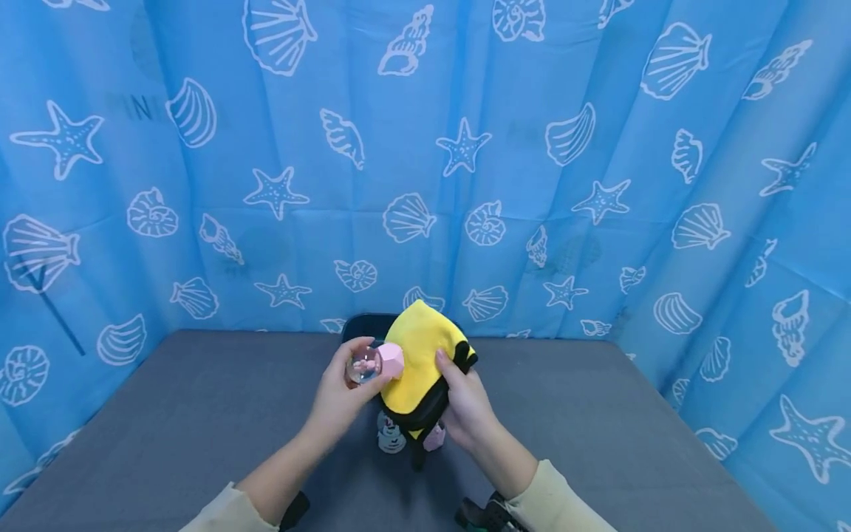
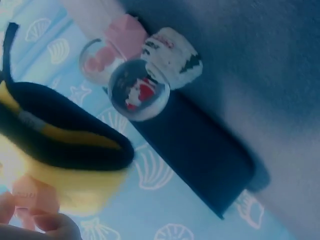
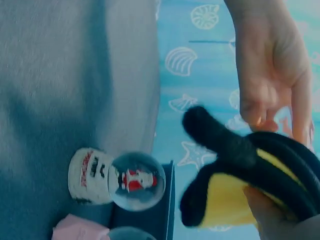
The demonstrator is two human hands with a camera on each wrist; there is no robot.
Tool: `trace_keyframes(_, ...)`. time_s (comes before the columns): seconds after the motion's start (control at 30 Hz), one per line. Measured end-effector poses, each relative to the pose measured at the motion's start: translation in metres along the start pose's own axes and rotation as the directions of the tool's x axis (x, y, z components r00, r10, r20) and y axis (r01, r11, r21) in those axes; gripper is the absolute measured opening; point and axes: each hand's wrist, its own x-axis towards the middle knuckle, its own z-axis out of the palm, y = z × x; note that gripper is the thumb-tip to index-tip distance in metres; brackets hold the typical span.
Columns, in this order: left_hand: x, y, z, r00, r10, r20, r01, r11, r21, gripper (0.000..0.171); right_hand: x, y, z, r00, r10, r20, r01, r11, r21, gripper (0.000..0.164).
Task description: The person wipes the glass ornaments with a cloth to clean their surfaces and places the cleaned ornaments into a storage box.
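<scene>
My left hand (image 1: 337,399) pinches a small snow globe (image 1: 392,360) between thumb and fingers; it has a clear dome and a pink faceted base. My right hand (image 1: 470,408) grips a yellow cloth piece (image 1: 422,355), pouch- or cap-like, with thick black trim and a black strap or tab. The globe's pink base is against or just in front of the yellow cloth. Below them on the table stand a Santa snow globe (image 3: 133,181) with a white printed base and a second pink-based snow globe (image 2: 126,37), partly hidden by the cloth in the head view.
A dark bin or tray (image 1: 364,325) stands behind the hands, largely covered by the yellow cloth. Grey fabric covers the table (image 1: 166,414). A blue shell-patterned curtain (image 1: 412,148) hangs at the back and both sides. Dark objects (image 1: 488,511) lie near my right forearm.
</scene>
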Motion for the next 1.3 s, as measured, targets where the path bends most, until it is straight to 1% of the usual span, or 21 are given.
trace_keyframes(0.1, -0.002, 0.0, 0.004, 1.0, -0.022, 0.0, 0.022, 1.0, -0.021, 0.061, -0.002, 0.003, 0.003, 0.999, 0.023, 0.037, -0.023, 1.0, -0.011, 0.052)
trace_keyframes(0.2, -0.003, 0.0, 0.006, 0.997, -0.077, -0.031, 0.075, 0.996, -0.047, 0.065, -0.006, 0.004, 0.003, 0.999, 0.024, 0.039, -0.024, 1.0, -0.012, 0.051)
trace_keyframes(0.27, -0.002, 0.0, 0.007, 0.993, -0.108, -0.038, 0.105, 0.992, -0.076, 0.065, -0.008, 0.003, 0.002, 1.0, 0.016, 0.023, -0.016, 1.0, -0.006, 0.05)
trace_keyframes(0.33, 0.001, 0.0, 0.007, 0.992, -0.122, -0.036, 0.118, 0.988, -0.098, 0.061, -0.008, 0.0, -0.001, 1.0, 0.006, 0.001, -0.006, 1.0, 0.008, 0.049)
trace_keyframes(0.43, 0.008, 0.001, 0.003, 0.994, -0.108, -0.027, 0.105, 0.989, -0.103, 0.058, -0.006, -0.006, -0.007, 0.999, -0.007, -0.04, 0.008, 0.999, 0.041, 0.046)
trace_keyframes(0.5, 0.014, 0.002, -0.002, 0.994, -0.105, -0.02, 0.103, 0.991, -0.08, 0.056, -0.004, -0.011, -0.013, 0.998, -0.009, -0.068, 0.013, 0.998, 0.067, 0.045)
trace_keyframes(0.57, 0.023, 0.002, -0.008, 0.994, -0.108, 0.001, 0.108, 0.993, -0.044, 0.055, -0.002, -0.016, -0.019, 0.995, -0.008, -0.098, 0.016, 0.997, 0.079, 0.043)
trace_keyframes(0.7, 0.046, 0.0, -0.017, 0.989, -0.144, 0.044, 0.141, 0.988, 0.055, 0.054, -0.001, -0.026, -0.037, 0.988, -0.01, -0.151, 0.023, 0.996, 0.084, 0.042)
trace_keyframes(0.77, 0.058, -0.002, -0.021, 0.984, -0.168, 0.053, 0.162, 0.982, 0.1, 0.054, -0.002, -0.031, -0.046, 0.986, -0.009, -0.168, 0.022, 0.997, 0.075, 0.042)
trace_keyframes(0.83, 0.069, -0.006, -0.024, 0.979, -0.194, 0.059, 0.186, 0.975, 0.119, 0.055, -0.004, -0.035, -0.055, 0.983, -0.007, -0.182, 0.019, 0.998, 0.068, 0.042)
trace_keyframes(0.9, 0.079, -0.011, -0.026, 0.976, -0.203, 0.075, 0.191, 0.971, 0.141, 0.054, -0.006, -0.039, -0.062, 0.981, -0.004, -0.196, 0.018, 0.998, 0.066, 0.042)
trace_keyframes(1.0, 0.091, -0.02, -0.025, 0.972, -0.219, 0.088, 0.2, 0.962, 0.188, 0.051, -0.009, -0.043, -0.073, 0.975, -0.001, -0.22, 0.017, 0.997, 0.073, 0.042)
trace_keyframes(1.07, 0.096, -0.028, -0.022, 0.971, -0.223, 0.089, 0.197, 0.952, 0.234, 0.049, -0.011, -0.045, -0.079, 0.972, 0.003, -0.233, 0.015, 0.997, 0.074, 0.042)
trace_keyframes(1.13, 0.101, -0.037, -0.018, 0.968, -0.236, 0.08, 0.208, 0.941, 0.268, 0.049, -0.013, -0.045, -0.085, 0.969, 0.004, -0.247, 0.014, 0.997, 0.07, 0.041)
trace_keyframes(1.2, 0.105, -0.046, -0.013, 0.966, -0.247, 0.08, 0.216, 0.936, 0.278, 0.052, -0.016, -0.045, -0.091, 0.967, 0.002, -0.254, 0.012, 0.998, 0.054, 0.042)
trace_keyframes(1.3, 0.114, -0.06, -0.008, 0.964, -0.246, 0.103, 0.211, 0.941, 0.264, 0.054, -0.018, -0.045, -0.097, 0.965, -0.003, -0.262, 0.016, 0.999, 0.045, 0.043)
